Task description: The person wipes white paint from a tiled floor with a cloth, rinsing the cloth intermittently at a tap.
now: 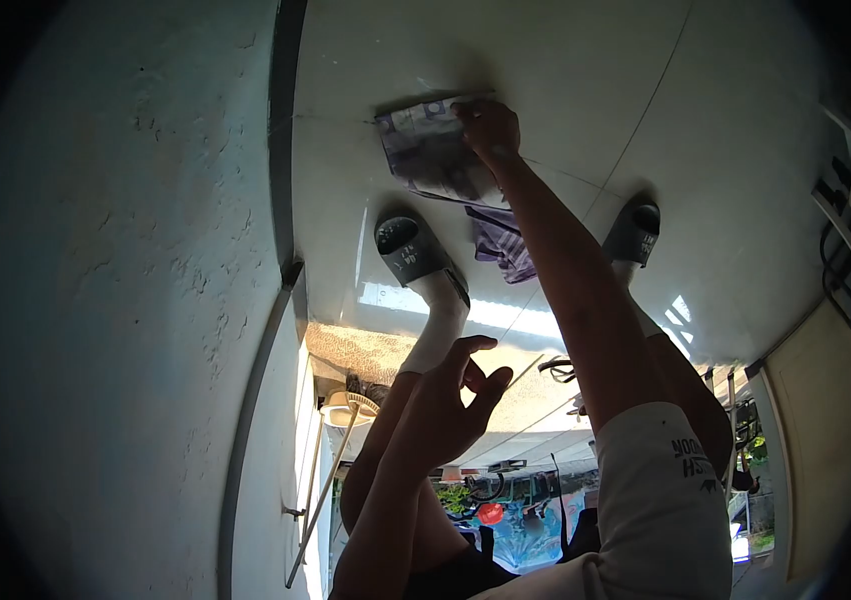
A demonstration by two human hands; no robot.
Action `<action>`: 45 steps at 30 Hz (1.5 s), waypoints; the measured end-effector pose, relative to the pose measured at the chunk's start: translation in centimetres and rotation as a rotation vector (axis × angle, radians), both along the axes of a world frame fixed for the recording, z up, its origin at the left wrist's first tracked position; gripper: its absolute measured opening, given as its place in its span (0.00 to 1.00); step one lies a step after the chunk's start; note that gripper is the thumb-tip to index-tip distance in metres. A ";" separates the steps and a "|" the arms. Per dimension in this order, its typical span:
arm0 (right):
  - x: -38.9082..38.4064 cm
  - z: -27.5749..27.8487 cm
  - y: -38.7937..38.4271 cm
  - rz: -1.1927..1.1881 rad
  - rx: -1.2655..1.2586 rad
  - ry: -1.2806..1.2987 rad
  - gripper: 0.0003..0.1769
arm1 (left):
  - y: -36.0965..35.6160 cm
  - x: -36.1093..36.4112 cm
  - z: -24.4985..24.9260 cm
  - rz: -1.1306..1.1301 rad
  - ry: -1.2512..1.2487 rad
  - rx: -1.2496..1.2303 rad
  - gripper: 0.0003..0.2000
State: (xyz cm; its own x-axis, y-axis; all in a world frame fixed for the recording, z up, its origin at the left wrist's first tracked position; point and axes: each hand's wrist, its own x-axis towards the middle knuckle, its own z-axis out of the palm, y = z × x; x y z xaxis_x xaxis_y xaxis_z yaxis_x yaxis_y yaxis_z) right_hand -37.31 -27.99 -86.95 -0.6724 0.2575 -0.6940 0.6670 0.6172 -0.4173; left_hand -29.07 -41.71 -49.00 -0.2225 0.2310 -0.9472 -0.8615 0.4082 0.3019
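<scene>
A folded patterned cloth [430, 150] in grey and purple lies on the pale tiled floor [565, 90]. My right hand [490, 130] reaches down to its upper right corner, with the fingers closed on the fabric edge. A purple checked piece of cloth [503, 245] shows below it, partly covered by my right forearm. Nearer to me, my left hand [445, 405] hangs in the air above my left leg. Its fingers are loosely bent with the thumb apart, and nothing is in it.
My feet wear dark slides, a left slide [410, 248] and a right slide [633, 232], on either side of the cloth. A pale wall [135, 250] runs along the left. Behind me are a long-handled tool [330, 490] and a sunlit doorway. Dark-framed objects [845, 250] stand at right.
</scene>
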 end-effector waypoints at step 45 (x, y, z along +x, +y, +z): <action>0.6 -0.6 0.5 0.061 0.015 0.125 0.20 | -0.6 -0.6 0.9 -0.070 0.195 0.052 0.27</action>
State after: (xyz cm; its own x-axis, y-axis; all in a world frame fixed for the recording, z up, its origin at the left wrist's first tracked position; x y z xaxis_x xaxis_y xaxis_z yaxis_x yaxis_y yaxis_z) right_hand -36.67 -27.44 -87.55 -0.7681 0.2237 -0.6000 0.5717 0.6616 -0.4852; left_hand -29.62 -42.29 -48.14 -0.3820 0.2995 -0.8743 -0.7550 0.4445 0.4821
